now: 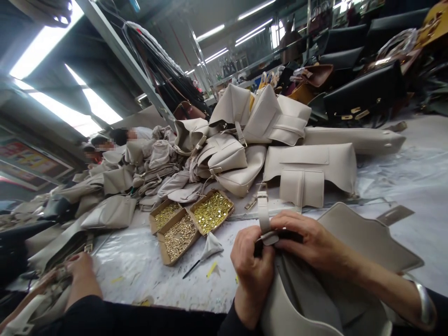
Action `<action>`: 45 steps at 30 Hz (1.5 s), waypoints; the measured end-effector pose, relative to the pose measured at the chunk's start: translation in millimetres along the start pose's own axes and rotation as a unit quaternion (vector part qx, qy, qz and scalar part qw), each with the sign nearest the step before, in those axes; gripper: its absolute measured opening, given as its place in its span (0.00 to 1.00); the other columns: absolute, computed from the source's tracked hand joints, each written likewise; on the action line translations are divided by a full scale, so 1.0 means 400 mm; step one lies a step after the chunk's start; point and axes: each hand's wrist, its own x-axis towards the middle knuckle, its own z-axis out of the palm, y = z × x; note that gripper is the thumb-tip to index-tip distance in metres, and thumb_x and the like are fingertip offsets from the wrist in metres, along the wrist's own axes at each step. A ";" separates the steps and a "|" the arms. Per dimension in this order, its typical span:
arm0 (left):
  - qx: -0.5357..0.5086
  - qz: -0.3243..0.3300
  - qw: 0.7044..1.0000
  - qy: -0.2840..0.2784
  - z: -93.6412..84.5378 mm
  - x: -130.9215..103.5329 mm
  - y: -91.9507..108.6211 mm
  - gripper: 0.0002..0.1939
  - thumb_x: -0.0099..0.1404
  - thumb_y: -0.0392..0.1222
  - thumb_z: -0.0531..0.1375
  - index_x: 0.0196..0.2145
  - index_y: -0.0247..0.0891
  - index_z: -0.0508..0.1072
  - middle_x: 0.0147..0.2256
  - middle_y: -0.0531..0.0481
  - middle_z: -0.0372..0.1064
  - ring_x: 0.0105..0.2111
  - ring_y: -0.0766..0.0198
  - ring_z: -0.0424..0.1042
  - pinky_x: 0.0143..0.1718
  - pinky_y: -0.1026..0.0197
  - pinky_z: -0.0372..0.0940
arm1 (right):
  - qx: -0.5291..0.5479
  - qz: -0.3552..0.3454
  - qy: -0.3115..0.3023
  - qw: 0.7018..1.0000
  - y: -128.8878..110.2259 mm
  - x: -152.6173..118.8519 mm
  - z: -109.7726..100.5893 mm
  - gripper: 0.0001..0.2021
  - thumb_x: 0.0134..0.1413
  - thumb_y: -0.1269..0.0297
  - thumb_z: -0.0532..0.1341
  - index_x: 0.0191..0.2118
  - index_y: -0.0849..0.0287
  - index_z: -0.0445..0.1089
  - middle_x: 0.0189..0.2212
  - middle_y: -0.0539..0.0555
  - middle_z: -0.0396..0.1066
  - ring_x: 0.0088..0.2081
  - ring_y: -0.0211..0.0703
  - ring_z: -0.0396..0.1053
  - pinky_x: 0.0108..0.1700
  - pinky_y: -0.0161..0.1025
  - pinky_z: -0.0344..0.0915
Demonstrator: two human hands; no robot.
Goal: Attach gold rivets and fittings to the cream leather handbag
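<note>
A light grey bag (pixel 308 298) lies at the lower right, its strap (pixel 263 210) with a buckle standing up from the top edge. My left hand (pixel 252 261) is closed on the bag's edge beside the strap base, thumb in front. From the right, my right hand (pixel 306 238) pinches the same edge behind and beside the strap. Some fingertips are hidden by the bag. Cardboard trays with gold-coloured small parts (pixel 212 212) stand left of my hands, near a white cone (pixel 211 246) with a dark thin tip.
Grey bags (pixel 238 163) are heaped across the back of the table (pixel 140 270). A flat grey bag piece (pixel 371 233) lies at the right. Another person's hand (pixel 81 268) holds a bag at the lower left. Black bags (pixel 364 93) stand at the back right.
</note>
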 end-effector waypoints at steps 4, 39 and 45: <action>0.006 0.030 0.999 0.027 0.011 -0.011 -0.009 0.17 0.63 0.26 0.61 0.48 0.40 0.73 0.42 0.46 0.77 0.42 0.58 0.78 0.46 0.57 0.73 | 0.082 0.034 -0.039 0.995 -0.006 0.009 -0.001 0.18 0.63 0.74 0.64 0.55 0.51 0.73 0.48 0.53 0.74 0.52 0.44 0.72 0.56 0.41 0.70; 0.039 0.220 0.975 0.006 -0.012 0.024 -0.063 0.11 0.68 0.30 0.57 0.48 0.35 0.70 0.37 0.43 0.78 0.37 0.59 0.79 0.43 0.56 0.75 | -0.205 -0.206 0.020 0.957 -0.005 -0.033 0.011 0.12 0.66 0.78 0.58 0.42 0.56 0.78 0.45 0.57 0.78 0.47 0.46 0.76 0.51 0.40 0.74; 0.038 0.214 0.976 -0.012 -0.002 0.047 -0.079 0.07 0.69 0.32 0.58 0.44 0.37 0.70 0.36 0.46 0.79 0.35 0.60 0.78 0.42 0.57 0.74 | -0.192 -0.167 0.003 0.967 -0.021 -0.012 -0.009 0.18 0.62 0.80 0.58 0.51 0.55 0.76 0.44 0.57 0.78 0.45 0.43 0.78 0.48 0.34 0.75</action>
